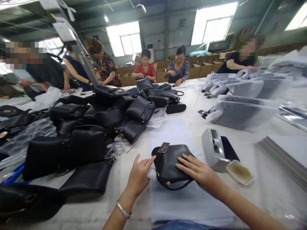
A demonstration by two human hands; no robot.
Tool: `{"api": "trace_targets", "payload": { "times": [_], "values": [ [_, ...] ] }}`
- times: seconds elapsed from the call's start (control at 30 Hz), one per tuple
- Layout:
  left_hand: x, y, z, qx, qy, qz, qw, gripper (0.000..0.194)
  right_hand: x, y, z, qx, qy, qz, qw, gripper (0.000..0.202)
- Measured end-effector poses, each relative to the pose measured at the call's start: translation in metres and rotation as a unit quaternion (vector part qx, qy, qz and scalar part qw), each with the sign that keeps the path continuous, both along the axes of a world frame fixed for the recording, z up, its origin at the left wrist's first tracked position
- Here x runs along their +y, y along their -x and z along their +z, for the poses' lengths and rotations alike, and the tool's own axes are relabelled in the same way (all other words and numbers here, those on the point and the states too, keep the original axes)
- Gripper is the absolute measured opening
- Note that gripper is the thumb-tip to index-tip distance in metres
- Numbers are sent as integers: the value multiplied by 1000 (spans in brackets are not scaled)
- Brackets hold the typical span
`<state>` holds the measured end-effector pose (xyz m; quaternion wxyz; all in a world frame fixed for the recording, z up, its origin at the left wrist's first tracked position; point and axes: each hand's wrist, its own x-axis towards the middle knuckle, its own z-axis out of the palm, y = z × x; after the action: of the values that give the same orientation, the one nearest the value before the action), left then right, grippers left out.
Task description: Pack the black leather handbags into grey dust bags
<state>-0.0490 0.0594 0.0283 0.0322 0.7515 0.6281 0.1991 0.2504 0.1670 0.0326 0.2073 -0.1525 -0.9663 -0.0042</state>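
A black handbag (171, 164) lies in front of me on a white sheet (165, 204), with its strap loop and a gold-coloured fitting toward me. A dark hang tag (163, 147) rests on the bag's far left corner. My right hand (196, 169) is spread flat on the bag's right side, holding nothing. At the left edge, my left hand (139, 175) touches the bag with its fingertips, thumb and index finger apart. Some white wrapping shows beneath the bag beside that hand; the lower fingers are partly hidden.
Black handbags (88, 150) are heaped at left. At right are a grey-white dispenser (212, 150), a small dish (240, 172) with yellowish contents, and a stack of grey boards (285, 159). Wrapped bags (240, 111) lie farther back. Several people work around the table, with cartons (199, 68) behind.
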Motion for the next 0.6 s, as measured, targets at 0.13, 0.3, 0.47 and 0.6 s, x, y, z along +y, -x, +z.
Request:
{"api": "trace_targets", "payload": {
  "times": [0.13,0.3,0.47,0.6],
  "values": [
    [-9,-5,-14,65,44,-3,997,80,-13,-12,-25,22,-29,-9,999,55],
    [-25,4,-8,84,164,17,983,72,-18,-18,-37,33,7,-3,999,51],
    [-5,4,10,27,99,86,991,68,-23,-21,-51,1,-11,29,1000,51],
    [41,-30,14,-139,15,55,989,53,-27,-22,-63,4,-32,18,999,50]
  ]
}}
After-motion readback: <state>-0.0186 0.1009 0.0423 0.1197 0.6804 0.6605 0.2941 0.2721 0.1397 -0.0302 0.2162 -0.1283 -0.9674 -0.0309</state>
